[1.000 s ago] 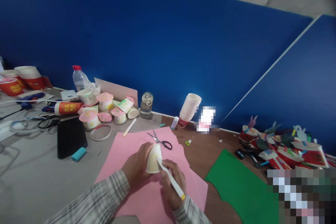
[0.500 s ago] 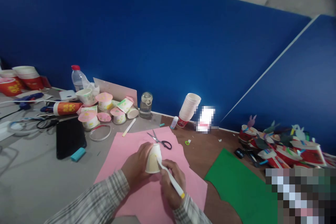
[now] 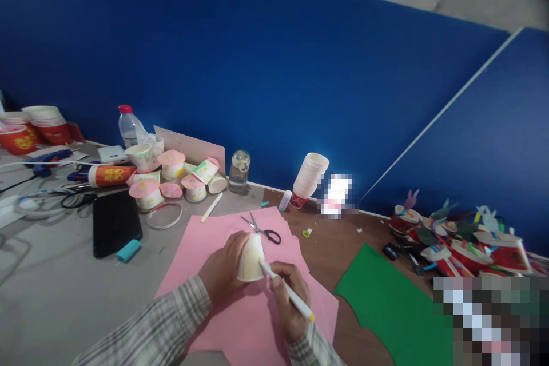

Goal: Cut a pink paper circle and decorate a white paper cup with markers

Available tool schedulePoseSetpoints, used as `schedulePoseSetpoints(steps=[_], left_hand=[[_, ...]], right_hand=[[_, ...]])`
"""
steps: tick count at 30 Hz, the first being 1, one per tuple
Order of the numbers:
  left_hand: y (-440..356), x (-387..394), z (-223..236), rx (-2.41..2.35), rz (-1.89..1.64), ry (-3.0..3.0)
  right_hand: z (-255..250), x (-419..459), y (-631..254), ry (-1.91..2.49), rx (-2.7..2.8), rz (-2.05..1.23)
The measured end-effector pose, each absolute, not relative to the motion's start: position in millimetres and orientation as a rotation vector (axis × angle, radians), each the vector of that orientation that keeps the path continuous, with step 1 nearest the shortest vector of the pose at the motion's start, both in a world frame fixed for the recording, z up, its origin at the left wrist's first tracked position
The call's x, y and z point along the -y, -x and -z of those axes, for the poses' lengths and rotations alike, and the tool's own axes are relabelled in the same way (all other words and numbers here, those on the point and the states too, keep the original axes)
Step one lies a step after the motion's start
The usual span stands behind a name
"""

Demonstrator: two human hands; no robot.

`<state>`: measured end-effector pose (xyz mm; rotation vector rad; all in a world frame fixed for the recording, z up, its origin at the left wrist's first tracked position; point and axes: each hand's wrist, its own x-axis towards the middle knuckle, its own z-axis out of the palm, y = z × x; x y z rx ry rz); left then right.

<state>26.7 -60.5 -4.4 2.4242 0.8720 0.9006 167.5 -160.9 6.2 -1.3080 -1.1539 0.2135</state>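
Note:
My left hand (image 3: 223, 266) is wrapped round a small white paper cup (image 3: 252, 258) that stands upside down on a pink paper sheet (image 3: 240, 291). My right hand (image 3: 289, 297) grips a white marker with a yellow end (image 3: 288, 292), its tip touching the cup's side. Black-handled scissors (image 3: 262, 229) lie on the pink sheet just behind the cup.
A green sheet (image 3: 386, 303) lies to the right. Decorated cups (image 3: 171, 178), a glass jar (image 3: 239, 171), a water bottle (image 3: 128, 126), a black phone (image 3: 115, 223), a cup stack (image 3: 309, 177) and a heap of red crafted cups (image 3: 463, 240) line the blue wall.
My right hand has shifted slightly right and the marker now lies flatter, its yellow end further out. The cup and left hand stay put.

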Motion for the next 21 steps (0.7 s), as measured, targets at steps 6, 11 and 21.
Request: schedulePoseSetpoints(steps=[6, 11, 21], left_hand=[[-27, 59, 5, -0.873, -0.854, -2.444], [-27, 59, 7, -0.856, -0.852, -2.471], [-25, 57, 10, -0.883, -0.802, -2.519]], right_hand=[[-7, 159, -160, 1.199, 1.283, -0.182], [-3, 157, -158, 1.208, 1.316, -0.197], [-5, 153, -156, 1.278, 1.318, -0.175]])
